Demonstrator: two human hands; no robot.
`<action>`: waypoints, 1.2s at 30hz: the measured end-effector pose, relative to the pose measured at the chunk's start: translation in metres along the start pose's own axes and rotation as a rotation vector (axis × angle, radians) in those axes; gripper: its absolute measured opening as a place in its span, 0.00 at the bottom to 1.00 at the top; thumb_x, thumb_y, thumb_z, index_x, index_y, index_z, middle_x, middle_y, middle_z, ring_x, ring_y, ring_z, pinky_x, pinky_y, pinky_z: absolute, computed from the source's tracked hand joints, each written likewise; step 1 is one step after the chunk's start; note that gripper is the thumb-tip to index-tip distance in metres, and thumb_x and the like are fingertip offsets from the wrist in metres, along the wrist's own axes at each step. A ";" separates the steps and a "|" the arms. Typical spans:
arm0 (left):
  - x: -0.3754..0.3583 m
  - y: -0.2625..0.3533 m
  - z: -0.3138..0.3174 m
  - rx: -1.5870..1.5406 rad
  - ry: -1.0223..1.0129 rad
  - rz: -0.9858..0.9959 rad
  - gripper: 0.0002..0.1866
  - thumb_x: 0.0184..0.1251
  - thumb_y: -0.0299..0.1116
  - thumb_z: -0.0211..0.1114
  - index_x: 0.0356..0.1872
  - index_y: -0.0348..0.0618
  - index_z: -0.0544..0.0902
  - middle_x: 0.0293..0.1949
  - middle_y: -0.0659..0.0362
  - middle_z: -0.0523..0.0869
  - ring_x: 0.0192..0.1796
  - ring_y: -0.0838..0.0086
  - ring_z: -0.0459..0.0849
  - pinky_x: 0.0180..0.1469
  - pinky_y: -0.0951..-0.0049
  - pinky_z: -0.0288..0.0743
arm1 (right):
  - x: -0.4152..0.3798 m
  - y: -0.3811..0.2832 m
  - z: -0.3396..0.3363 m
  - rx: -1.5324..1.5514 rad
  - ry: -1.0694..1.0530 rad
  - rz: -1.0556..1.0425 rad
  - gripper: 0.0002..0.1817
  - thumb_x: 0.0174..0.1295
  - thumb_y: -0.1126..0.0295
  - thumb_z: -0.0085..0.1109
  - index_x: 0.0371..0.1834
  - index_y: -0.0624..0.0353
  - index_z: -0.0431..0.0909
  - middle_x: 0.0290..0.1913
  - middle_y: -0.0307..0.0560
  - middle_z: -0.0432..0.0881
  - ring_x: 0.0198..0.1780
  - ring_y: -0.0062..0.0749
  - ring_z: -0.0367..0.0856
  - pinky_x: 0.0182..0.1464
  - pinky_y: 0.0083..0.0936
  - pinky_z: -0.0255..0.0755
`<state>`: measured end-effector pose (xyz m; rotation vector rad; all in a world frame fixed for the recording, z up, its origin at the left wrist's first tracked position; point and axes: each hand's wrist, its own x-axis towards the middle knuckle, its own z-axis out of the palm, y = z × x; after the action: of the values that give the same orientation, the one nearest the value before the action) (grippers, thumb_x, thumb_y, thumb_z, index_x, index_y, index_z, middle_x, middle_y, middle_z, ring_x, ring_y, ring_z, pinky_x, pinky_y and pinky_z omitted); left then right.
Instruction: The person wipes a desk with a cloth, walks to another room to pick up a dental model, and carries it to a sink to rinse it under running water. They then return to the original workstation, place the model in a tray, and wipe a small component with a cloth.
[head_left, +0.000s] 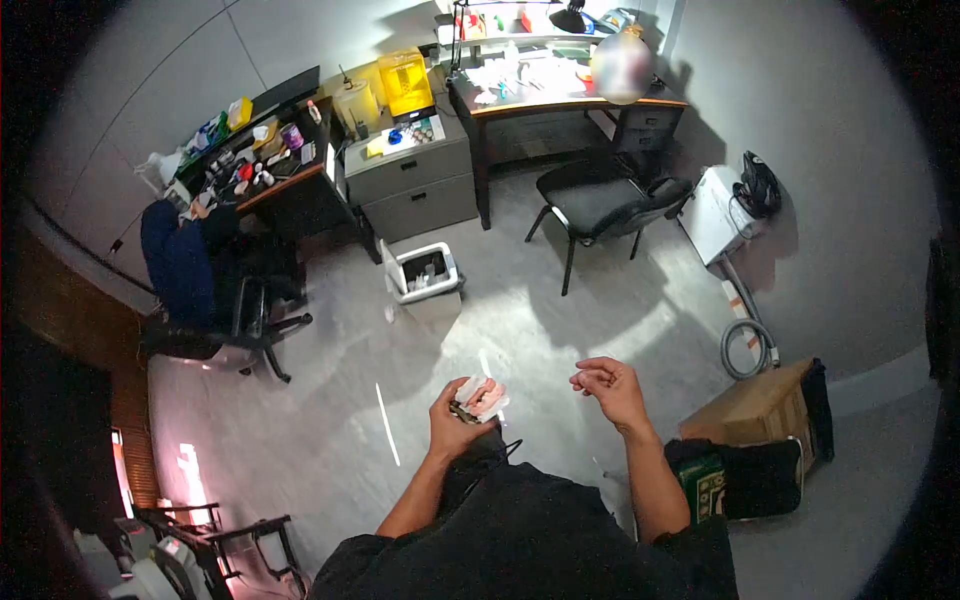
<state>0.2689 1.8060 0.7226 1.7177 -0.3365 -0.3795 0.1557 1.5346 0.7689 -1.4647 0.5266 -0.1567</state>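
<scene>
My left hand [452,425] is wrapped round a dental model [484,399], a white plaster piece with a pink gum-like arch on top. A small dark part shows beside my fingers at its lower left edge; I cannot make out its kind. Off to the right, my right hand [606,388] hangs in the air, apart from the model. Its fingers are bent and partly spread, and nothing shows in them.
An open white bin [424,296] stands ahead on the grey floor. A black chair [605,200] faces a lit workbench [480,108]. At left, a person [180,255] sits by a cluttered desk. A cardboard box [745,405] and grey hose [748,350] lie at right.
</scene>
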 end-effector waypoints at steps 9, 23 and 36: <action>0.290 0.024 0.035 0.061 -0.061 0.117 0.38 0.34 0.26 0.82 0.54 0.39 0.75 0.43 0.58 0.82 0.47 0.73 0.82 0.52 0.71 0.77 | 0.222 -0.021 -0.012 0.163 0.106 0.143 0.09 0.66 0.75 0.63 0.47 0.67 0.79 0.41 0.53 0.89 0.41 0.32 0.88 0.44 0.26 0.81; 0.638 0.084 0.154 0.072 -0.166 0.188 0.35 0.36 0.24 0.81 0.52 0.41 0.77 0.45 0.58 0.85 0.48 0.75 0.84 0.52 0.71 0.79 | 0.569 -0.070 -0.138 0.097 0.191 0.080 0.09 0.65 0.70 0.68 0.42 0.65 0.85 0.35 0.40 0.85 0.35 0.20 0.80 0.41 0.22 0.75; 0.822 0.063 0.099 -0.001 0.101 0.087 0.37 0.33 0.19 0.78 0.52 0.43 0.75 0.46 0.59 0.82 0.51 0.73 0.82 0.55 0.69 0.78 | 0.861 -0.139 -0.134 -0.005 0.048 -0.002 0.08 0.64 0.73 0.68 0.44 0.64 0.85 0.36 0.40 0.86 0.38 0.19 0.82 0.41 0.19 0.76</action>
<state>0.9671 1.3569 0.7156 1.7080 -0.3357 -0.2292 0.8830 1.0410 0.6918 -1.4689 0.5643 -0.1928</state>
